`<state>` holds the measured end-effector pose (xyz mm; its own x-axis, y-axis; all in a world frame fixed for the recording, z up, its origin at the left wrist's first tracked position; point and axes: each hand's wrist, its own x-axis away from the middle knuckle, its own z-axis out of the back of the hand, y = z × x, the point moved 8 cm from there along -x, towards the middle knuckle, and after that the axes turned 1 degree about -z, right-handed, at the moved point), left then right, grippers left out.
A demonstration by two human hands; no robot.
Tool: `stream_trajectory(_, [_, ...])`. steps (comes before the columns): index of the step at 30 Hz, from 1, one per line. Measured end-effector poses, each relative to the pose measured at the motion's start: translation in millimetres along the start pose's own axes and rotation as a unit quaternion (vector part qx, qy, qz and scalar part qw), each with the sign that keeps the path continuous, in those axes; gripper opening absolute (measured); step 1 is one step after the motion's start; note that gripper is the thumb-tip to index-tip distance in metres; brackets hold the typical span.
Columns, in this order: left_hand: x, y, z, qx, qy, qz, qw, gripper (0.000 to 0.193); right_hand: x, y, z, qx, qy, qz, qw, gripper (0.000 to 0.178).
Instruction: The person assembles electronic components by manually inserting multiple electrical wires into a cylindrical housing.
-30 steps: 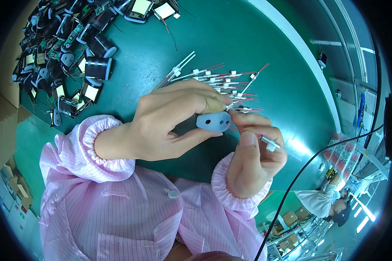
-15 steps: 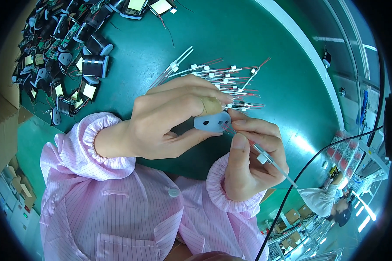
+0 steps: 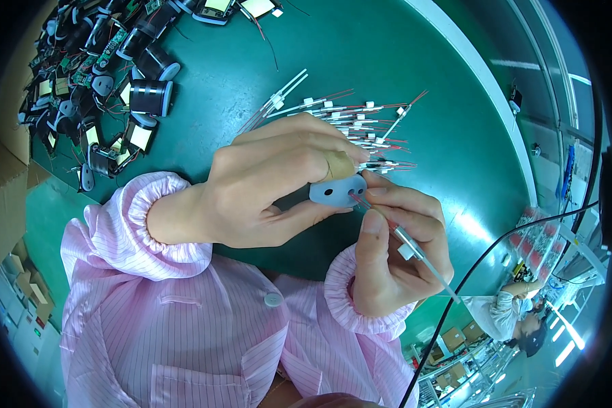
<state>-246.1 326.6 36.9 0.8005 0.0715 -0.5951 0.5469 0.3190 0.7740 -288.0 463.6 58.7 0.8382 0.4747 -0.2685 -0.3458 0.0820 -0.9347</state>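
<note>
My left hand (image 3: 272, 180), with a tan bandage around one finger, is closed on a small grey-blue oval end cap (image 3: 336, 191) with several round holes. My right hand (image 3: 404, 241) pinches a lead of thin red wires (image 3: 362, 201) running to a white rod. A small white block (image 3: 406, 251) sits on that rod, which slants down to the right past my fingers. The wire ends meet the cap at one of its holes; how far in they reach I cannot tell. My left fingers hide part of the cap.
Beyond my hands, several similar white rods with red wires (image 3: 360, 122) lie on the green table (image 3: 381, 47). Black cylindrical units with grey caps (image 3: 149, 97) pile up at the far left. A black cable (image 3: 486, 248) crosses at right. A person (image 3: 503, 313) works farther right.
The cap and left fingers have shifted slightly right, and the wire ends now sit at a hole of the cap. My right hand keeps its pinch, nearly still.
</note>
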Motion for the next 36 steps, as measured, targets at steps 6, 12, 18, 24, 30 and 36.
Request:
stream_trajectory(6, [0.9,-0.4,-0.3,-0.003,-0.004,-0.013,1.0,0.038,-2.8,-11.8,-5.2,0.076,-0.03,0.059,0.995,0.025])
stream_trajectory(12, [2.7,-2.1,0.3,0.006,0.0,-0.011,1.0,0.038,-2.5,-11.4,-5.4,0.08,-0.027,0.077,0.993,0.025])
stream_trajectory(18, [1.9,-0.6,-0.9,0.006,0.002,-0.005,1.0,0.038,-3.7,-14.1,-4.2,0.088,-0.041,0.068,0.993,0.026])
stream_trajectory(24, [2.7,-0.9,-1.4,0.01,0.007,-0.003,1.0,0.035,-3.8,-11.8,-1.9,0.095,-0.034,0.057,0.993,0.025])
stream_trajectory(30, [0.8,-1.2,-3.3,0.005,-0.005,-0.007,1.0,0.032,-6.5,-8.4,-1.3,0.098,-0.022,0.029,0.995,0.022])
stream_trajectory(36, [-0.7,-1.4,-5.2,0.012,-0.018,-0.016,1.0,0.029,-9.9,-8.6,2.4,0.112,-0.033,0.011,0.993,0.019])
